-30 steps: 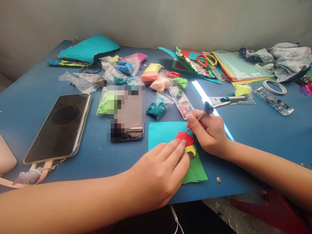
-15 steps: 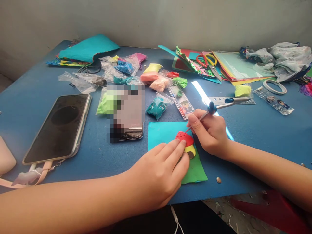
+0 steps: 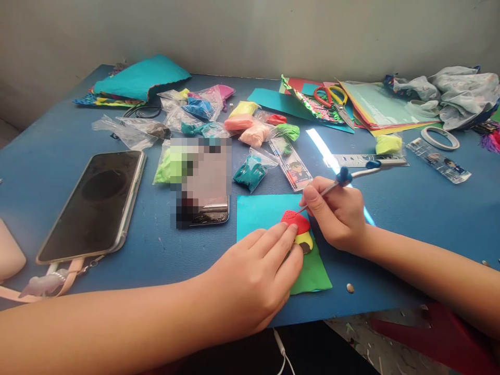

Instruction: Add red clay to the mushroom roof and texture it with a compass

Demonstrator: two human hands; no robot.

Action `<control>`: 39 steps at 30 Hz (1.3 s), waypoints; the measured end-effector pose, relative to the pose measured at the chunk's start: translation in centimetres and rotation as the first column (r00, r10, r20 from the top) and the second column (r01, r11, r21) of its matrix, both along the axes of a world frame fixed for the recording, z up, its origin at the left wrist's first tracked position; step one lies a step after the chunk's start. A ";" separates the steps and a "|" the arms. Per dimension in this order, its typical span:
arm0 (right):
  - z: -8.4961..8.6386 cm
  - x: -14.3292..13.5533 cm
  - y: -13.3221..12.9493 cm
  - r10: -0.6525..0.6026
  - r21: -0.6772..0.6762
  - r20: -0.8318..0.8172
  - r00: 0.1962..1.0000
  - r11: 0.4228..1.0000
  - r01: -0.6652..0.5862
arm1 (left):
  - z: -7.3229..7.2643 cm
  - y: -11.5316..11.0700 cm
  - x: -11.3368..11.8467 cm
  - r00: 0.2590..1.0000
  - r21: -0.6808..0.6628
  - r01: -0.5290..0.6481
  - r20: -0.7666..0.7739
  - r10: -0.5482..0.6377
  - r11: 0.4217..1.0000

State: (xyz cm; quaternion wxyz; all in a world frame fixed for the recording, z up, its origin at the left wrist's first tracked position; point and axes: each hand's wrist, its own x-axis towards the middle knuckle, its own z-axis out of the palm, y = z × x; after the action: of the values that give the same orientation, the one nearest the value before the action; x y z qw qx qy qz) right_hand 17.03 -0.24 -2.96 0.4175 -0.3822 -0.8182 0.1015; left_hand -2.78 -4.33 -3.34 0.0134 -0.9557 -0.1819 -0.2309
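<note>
Right of your right hand [image 3: 336,211], you have open tabletop [image 3: 422,219] to pass over; the ruler [image 3: 353,160] lies across the way ahead, and bagged teal clay [image 3: 250,173] blocks you beyond the cyan sheet [image 3: 255,212].

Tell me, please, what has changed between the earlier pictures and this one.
The flat teal paper sheet at the back has dropped at its left end and lies flatter. The slim grey tool with a blue knob, held by the right hand, has swung slightly, its knob moving right. The left hand still rests on the red, dotted, soft-looking piece.
</note>
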 end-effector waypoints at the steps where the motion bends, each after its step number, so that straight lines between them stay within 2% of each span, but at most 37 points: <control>1: 0.0 0.0 0.0 0.006 -0.007 0.008 1.000 1.000 -0.006 | 0.0 0.0 0.0 1.000 0.001 0.000 0.001 0.000 1.000; 11: -0.6 -0.1 0.4 0.014 -0.009 0.101 0.995 1.000 -0.013 | 0.1 0.1 0.0 1.000 0.005 -0.006 0.007 0.006 1.000; 17: -0.4 -0.1 0.3 0.011 0.020 0.044 0.999 1.000 -0.012 | 0.1 0.0 0.1 1.000 0.003 -0.002 0.006 0.002 1.000; 21: -0.5 -0.1 0.3 0.053 0.012 0.099 0.994 0.998 -0.055 | 0.1 0.0 0.0 1.000 0.004 -0.006 0.008 0.006 1.000; 26: -0.5 0.0 0.3 0.030 0.037 0.056 0.998 0.999 -0.032 | 0.1 0.0 0.1 1.000 0.011 -0.009 0.003 0.009 1.000; 31: -0.5 -0.1 0.4 0.085 0.027 0.110 0.990 0.996 -0.089 | 0.1 0.1 0.1 1.000 0.017 -0.011 0.012 0.011 1.000; 36: -0.5 0.0 0.4 0.068 0.061 0.069 0.995 0.996 -0.072 | 0.0 0.2 0.0 1.000 0.013 -0.011 0.016 0.011 1.000; 39: -0.3 0.0 0.3 0.094 0.037 0.106 0.990 0.995 -0.098 | 0.0 0.2 0.0 1.000 0.011 -0.008 0.013 0.008 1.000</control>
State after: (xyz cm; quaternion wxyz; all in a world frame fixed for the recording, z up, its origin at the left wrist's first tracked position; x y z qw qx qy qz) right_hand 17.06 0.10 -3.27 0.3767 -0.3384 -0.8582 0.0842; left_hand -2.75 -4.16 -3.32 0.0186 -0.9534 -0.1844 -0.2379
